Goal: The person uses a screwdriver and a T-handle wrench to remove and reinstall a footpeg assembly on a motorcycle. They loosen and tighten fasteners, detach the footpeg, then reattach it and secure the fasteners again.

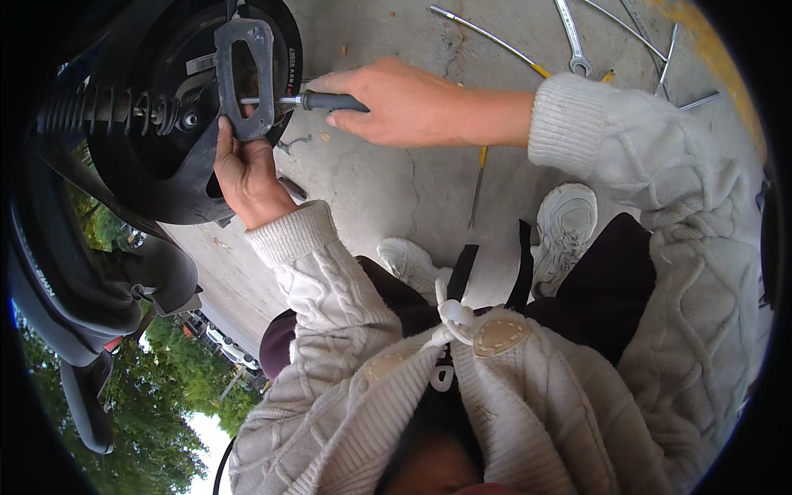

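My left hand (252, 175) pinches the lower end of a dark grey, oblong frame-shaped part (265, 58) with a long opening, fingers partly hidden behind it. In my right hand (404, 103) is a screwdriver (334, 101) with a dark handle, pointing left. Its metal shaft crosses the part's right side, and the tip reaches into the opening; whether it touches anything there I cannot tell. Behind the part is a black wheel (177, 111) of a two-wheeled vehicle, with a coil-spring shock absorber (82, 111) on its left.
On the concrete floor lie a yellow-handled screwdriver (479, 186), a long rod with a yellow end (487, 35), a combination wrench (572, 33) and a T-shaped metal tool (667, 62). My white shoes (568, 221) stand close by. Dark vehicle bodywork (78, 280) fills the left side.
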`<state>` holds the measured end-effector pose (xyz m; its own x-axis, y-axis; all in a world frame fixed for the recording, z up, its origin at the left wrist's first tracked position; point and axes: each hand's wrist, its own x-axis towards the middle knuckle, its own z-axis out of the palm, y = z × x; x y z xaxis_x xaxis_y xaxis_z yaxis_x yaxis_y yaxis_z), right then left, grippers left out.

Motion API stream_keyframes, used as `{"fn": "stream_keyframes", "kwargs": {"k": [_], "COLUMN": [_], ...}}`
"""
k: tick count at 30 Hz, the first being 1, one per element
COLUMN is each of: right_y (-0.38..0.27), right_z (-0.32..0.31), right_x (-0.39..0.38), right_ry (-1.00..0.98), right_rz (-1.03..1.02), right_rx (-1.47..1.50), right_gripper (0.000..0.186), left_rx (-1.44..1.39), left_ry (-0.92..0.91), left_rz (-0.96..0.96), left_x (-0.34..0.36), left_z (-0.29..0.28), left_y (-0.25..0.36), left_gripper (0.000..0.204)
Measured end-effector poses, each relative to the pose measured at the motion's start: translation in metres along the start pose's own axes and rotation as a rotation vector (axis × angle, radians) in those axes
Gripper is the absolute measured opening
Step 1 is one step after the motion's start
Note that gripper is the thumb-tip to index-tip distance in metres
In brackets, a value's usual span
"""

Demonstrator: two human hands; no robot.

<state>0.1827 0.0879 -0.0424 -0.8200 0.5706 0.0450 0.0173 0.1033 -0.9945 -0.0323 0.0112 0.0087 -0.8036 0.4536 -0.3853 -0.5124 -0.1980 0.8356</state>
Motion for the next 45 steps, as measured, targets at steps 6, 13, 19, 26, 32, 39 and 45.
{"fn": "stream_keyframes", "kwargs": {"k": [6, 13, 19, 26, 32, 39, 45], "right_y": [-0.005, -0.001, -0.01, -0.01, -0.01, -0.014, -0.006], "right_z": [0.003, 0.006, -0.001, -0.001, 0.001, -0.004, -0.006], "right_x": [0.006, 0.001, -0.001, -0.003, -0.001, 0.0, 0.006], "right_ry": [0.032, 0.067, 0.002, -0.029, -0.005, -0.189, -0.288], "right_rz": [-0.011, -0.062, 0.034, 0.04, 0.043, 0.418, 0.57], "right_rx": [-0.055, -0.133, -0.145, -0.193, -0.02, 0.629, 0.972], "right_gripper": [0.04, 0.04, 0.041, 0.041, 0.039, 0.037, 0.034], "left_rx": [-0.086, -0.086, -0.097, -0.127, -0.117, -0.044, -0.122], "left_ry": [-0.06, -0.054, -0.049, -0.025, -0.022, -0.129, -0.101], "left_rz": [-0.048, -0.048, -0.043, -0.045, -0.041, -0.015, -0.035], "left_x": [0.004, 0.005, 0.005, 0.009, 0.01, -0.006, -0.001], "left_z": [-0.004, -0.006, -0.005, -0.01, -0.009, -0.006, -0.006], "left_y": [0.002, 0.002, 0.002, 0.002, 0.002, -0.003, -0.003], "left_gripper": [0.032, 0.025, 0.023, 0.029, 0.029, 0.026, 0.028]}}
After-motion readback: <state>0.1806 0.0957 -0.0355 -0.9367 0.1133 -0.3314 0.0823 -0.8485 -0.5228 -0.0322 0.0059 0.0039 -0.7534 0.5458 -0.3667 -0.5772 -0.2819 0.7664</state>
